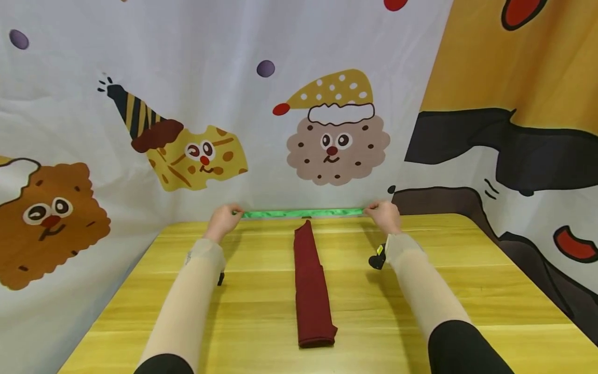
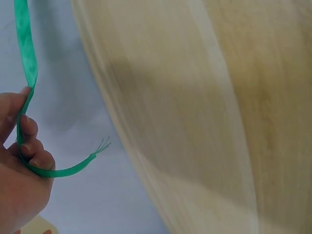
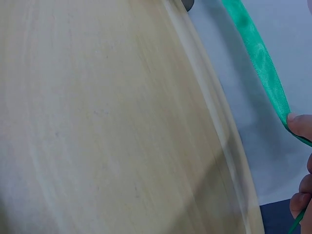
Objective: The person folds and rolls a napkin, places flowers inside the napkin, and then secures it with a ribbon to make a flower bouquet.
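We've got the green ribbon (image 1: 302, 213) pinched taut between left hand (image 1: 224, 220) and right hand (image 1: 384, 215); it looks light, floppy and slippery, so gripping near the ends seems best.

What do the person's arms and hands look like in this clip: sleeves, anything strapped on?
Both hands are bare, left hand and right hand. Each forearm wears a close-fitting, sheer beige sleeve to the wrist, with a black sleeve above it near the elbow. A small black device with a yellow-green mark sits under the right wrist; a smaller dark piece shows under the left.
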`<move>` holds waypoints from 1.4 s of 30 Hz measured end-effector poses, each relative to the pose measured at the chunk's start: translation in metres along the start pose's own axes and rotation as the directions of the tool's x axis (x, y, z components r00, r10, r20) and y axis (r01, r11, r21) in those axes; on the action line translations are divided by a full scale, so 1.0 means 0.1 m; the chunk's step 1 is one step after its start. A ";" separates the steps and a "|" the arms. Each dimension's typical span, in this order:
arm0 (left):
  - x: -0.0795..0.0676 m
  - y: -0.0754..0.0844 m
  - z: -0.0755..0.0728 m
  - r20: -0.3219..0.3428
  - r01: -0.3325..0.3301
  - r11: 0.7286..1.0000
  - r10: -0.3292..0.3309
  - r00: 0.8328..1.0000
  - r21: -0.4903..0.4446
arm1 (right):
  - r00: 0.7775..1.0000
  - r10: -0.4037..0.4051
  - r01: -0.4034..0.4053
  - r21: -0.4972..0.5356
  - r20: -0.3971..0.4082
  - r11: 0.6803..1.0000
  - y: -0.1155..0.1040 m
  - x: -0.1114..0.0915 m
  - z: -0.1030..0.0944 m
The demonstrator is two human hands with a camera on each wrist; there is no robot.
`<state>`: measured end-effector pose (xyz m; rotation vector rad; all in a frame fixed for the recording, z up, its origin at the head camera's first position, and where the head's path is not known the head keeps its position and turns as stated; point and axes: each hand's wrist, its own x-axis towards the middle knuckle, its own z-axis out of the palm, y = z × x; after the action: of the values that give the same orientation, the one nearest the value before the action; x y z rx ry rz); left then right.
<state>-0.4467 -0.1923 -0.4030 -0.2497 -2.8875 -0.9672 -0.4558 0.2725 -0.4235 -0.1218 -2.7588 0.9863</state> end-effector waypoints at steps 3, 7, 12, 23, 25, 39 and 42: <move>0.04 -0.03 0.04 0.009 0.014 1.000 -0.014 1.000 -0.004 | 1.000 0.005 -0.005 -0.021 0.000 1.000 0.01 0.04 0.03; 0.08 -0.06 0.08 0.026 0.042 0.999 -0.041 0.999 -0.016 | 1.000 0.010 -0.010 -0.052 0.000 0.999 0.06 0.11 0.09; 0.13 -0.06 0.12 0.037 0.065 0.998 -0.065 0.997 -0.016 | 1.000 0.023 -0.024 -0.072 -0.010 0.997 0.11 0.17 0.17; 0.21 -0.09 0.19 0.032 0.055 0.998 -0.055 0.998 0.005 | 1.000 0.021 -0.023 -0.099 -0.020 0.995 0.15 0.25 0.25; 0.23 -0.10 0.20 0.037 0.059 0.998 -0.059 0.998 0.006 | 1.000 0.018 -0.021 -0.105 -0.023 0.994 0.17 0.26 0.27; 0.26 -0.07 0.24 0.076 0.071 0.997 -0.073 0.994 0.030 | 0.999 0.050 -0.050 -0.108 -0.009 0.993 0.22 0.27 0.29; 0.26 -0.05 0.25 0.080 0.075 0.997 -0.077 0.994 0.025 | 0.999 0.034 -0.036 -0.110 -0.020 0.993 0.23 0.27 0.30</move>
<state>-0.4741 -0.1782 -0.4223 -0.1823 -3.0002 -0.9575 -0.4884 0.2757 -0.4558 -0.1955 -2.8029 0.8367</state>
